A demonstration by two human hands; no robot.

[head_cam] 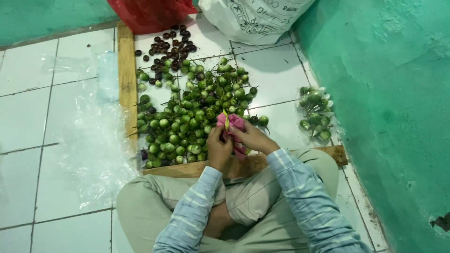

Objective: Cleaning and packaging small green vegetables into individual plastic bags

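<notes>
Crossed legs in beige trousers [262, 211] sit nearest. Left hand [218, 149] and right hand [253, 137] both pinch a crumpled pink plastic bag [233, 122], mouth held up over the heap of small round green fruits [187, 122], corralled by wooden planks [126, 75].

1 head-worn camera looks steeply down, close over the seated person's lap, toward the tiled floor [70, 117] ahead.

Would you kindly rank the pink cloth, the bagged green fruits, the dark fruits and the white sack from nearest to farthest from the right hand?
1. Pink cloth, held in the right hand.
2. Bagged green fruits, right, by the wall.
3. Dark fruits, upper left.
4. White sack, top.
</notes>
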